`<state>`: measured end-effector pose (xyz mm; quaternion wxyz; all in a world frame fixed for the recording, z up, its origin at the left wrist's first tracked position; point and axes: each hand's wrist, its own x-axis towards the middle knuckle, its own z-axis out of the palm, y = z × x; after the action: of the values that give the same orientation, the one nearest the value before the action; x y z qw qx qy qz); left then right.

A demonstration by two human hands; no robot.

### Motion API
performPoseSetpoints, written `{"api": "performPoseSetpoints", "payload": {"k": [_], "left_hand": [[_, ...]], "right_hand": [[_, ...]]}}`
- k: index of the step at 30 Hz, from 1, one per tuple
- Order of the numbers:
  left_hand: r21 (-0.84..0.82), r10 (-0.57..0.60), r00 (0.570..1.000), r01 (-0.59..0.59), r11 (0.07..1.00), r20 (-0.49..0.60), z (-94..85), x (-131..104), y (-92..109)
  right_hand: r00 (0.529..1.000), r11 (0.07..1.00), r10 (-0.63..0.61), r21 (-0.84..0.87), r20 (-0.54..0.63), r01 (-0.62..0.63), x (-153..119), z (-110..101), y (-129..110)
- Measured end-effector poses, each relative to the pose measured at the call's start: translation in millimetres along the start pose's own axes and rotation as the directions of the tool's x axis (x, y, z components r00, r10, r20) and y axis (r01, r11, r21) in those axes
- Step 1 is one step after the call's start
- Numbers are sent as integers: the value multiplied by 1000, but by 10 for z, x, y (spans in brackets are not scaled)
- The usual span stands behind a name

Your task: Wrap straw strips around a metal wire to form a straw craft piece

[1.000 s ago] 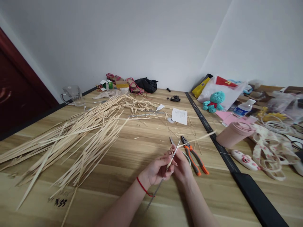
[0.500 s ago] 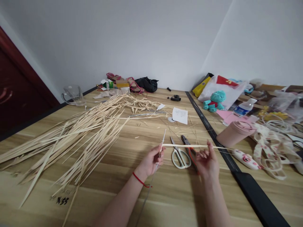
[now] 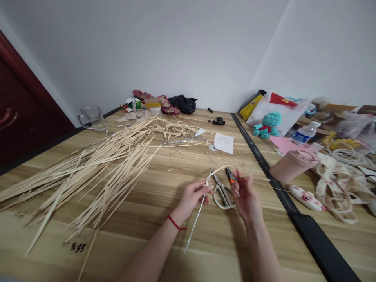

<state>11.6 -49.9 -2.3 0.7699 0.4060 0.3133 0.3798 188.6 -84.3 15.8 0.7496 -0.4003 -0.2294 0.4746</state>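
Note:
My left hand point(image 3: 196, 196), with a red cord at the wrist, pinches thin silvery wires point(image 3: 194, 227) together with one end of a pale flat strip point(image 3: 217, 170). The strip bends at the fingertips and runs up to the right. My right hand point(image 3: 245, 192) is raised over the pliers point(image 3: 230, 175), its fingers smeared by motion; whether it grips anything cannot be made out. White-handled scissors point(image 3: 224, 197) lie on the table between my hands, partly behind the left fingertips. The pliers are mostly hidden behind my right hand.
Long pale strips point(image 3: 117, 160) are heaped on the left. A glass mug point(image 3: 93, 118) stands behind them. Further right are a paper note point(image 3: 223, 143), a pink roll point(image 3: 293, 165), a bottle point(image 3: 305, 133), a turquoise crocheted toy point(image 3: 270, 121) and a patterned strap point(image 3: 326, 180).
My right hand has moved left, towards my left hand. The strip, straight and level before, is now bent at the wires. My left hand has shifted slightly right.

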Motion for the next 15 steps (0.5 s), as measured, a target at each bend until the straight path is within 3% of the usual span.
{"api": "performPoseSetpoints", "payload": {"k": [9, 15], "left_hand": [[36, -29, 999, 29, 999, 19, 50, 7, -69], [39, -51, 990, 46, 998, 130, 60, -20, -44]], "right_hand": [[983, 987, 146, 46, 107, -152, -155, 133, -119], [1000, 992, -18, -129, 6, 19, -118, 96, -1]]}}
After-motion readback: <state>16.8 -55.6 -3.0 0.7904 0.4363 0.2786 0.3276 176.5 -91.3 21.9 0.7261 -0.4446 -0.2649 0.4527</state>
